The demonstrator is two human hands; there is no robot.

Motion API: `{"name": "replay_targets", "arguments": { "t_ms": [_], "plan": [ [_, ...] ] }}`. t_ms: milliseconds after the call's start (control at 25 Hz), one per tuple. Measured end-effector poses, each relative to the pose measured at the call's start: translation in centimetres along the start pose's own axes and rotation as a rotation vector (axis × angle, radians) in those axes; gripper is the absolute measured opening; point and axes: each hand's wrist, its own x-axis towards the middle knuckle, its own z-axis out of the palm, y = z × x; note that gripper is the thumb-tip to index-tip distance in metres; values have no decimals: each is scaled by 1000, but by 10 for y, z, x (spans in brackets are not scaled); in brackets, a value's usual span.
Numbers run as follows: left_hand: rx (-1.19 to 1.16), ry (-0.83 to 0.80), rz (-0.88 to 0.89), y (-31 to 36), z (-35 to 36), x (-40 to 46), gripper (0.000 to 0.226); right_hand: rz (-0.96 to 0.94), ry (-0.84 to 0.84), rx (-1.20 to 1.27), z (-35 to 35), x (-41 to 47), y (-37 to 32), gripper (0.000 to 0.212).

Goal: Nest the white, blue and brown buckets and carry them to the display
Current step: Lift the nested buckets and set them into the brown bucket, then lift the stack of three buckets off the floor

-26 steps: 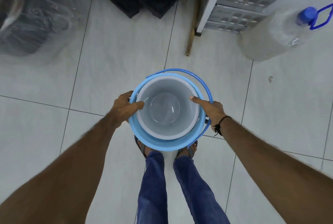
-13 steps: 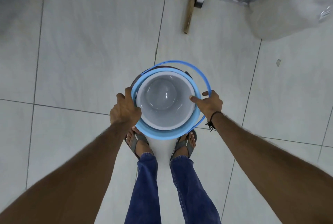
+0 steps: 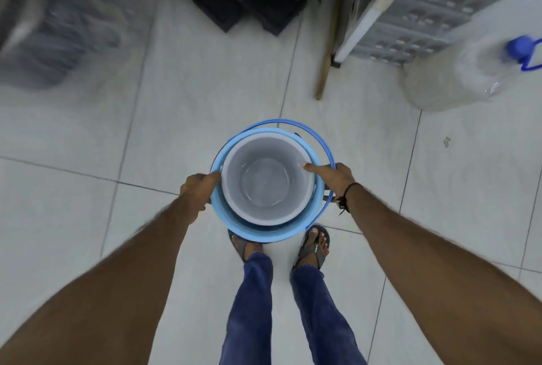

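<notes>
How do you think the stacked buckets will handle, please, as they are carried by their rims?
Probably light: the white bucket is empty inside. It sits off-centre in the blue bucket, so it may shift or rattle. The loose blue handle will likely swing. With the left hand and right hand on opposite rims, tipping seems unlikely.

Pale tiled floor of a cluttered storage corner

Large glossy grey-white floor tiles [image 3: 190, 106] with thin dark grout lines run throughout. Dark plastic pallets [image 3: 243, 3] sit at the top, a blurred plastic-wrapped bundle [image 3: 55, 38] at left, stacked grey perforated crates [image 3: 410, 21] at right beside a clear water jug [image 3: 457, 71] with a blue cap, and a wooden stick [image 3: 327, 56] leaning nearby.
</notes>
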Motion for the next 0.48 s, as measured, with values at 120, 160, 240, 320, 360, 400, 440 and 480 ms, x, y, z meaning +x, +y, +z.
{"name": "replay_targets", "arguments": {
  "t_ms": [120,160,240,320,360,400,440,480],
  "plan": [
    [-101,17,3,34,-91,-87,52,-43,-106,51,-9,-110,-68,80],
    [-122,34,24,46,-122,-115,55,-83,-129,47,-12,-148,-93,85],
    [-158,44,91,76,-191,-172,55,-182,-182,14,-18,-224,-151,85],
    [-143,33,189,112,-251,-218,51,-294,-201,10,-22,-282,-207,82],
    [-132,24,242,129,-278,-238,49,-340,-194,14,-24,-306,-233,82],
    [-126,37,298,147,-307,-256,48,-382,-187,15,-20,-330,-263,82],
    [-125,73,359,167,-339,-276,46,-430,-189,15,-15,-358,-296,83],
    [-130,114,402,185,-362,-289,45,-477,-177,27,-11,-376,-322,87]
  ]
}}
